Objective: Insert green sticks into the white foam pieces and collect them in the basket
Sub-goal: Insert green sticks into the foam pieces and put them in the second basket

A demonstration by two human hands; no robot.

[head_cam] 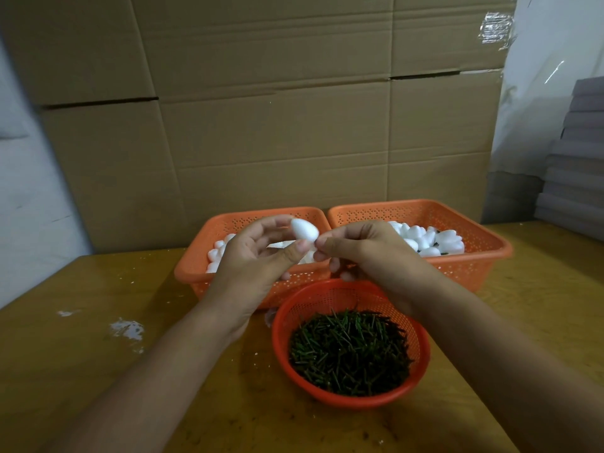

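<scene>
The left hand [258, 256] holds a white foam piece [304, 229] with curled fingers, up above the left basket [196, 259]. The right hand [362, 253] pinches its fingertips tight at the foam's tip; what they pinch is hidden. Green sticks [349, 351] fill the round basket [421, 358] below.

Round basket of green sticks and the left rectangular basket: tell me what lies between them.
In the head view, no object lies between the round basket and the left rectangular basket; they nearly touch. Above that stretch, the left hand holds a white foam piece.
</scene>
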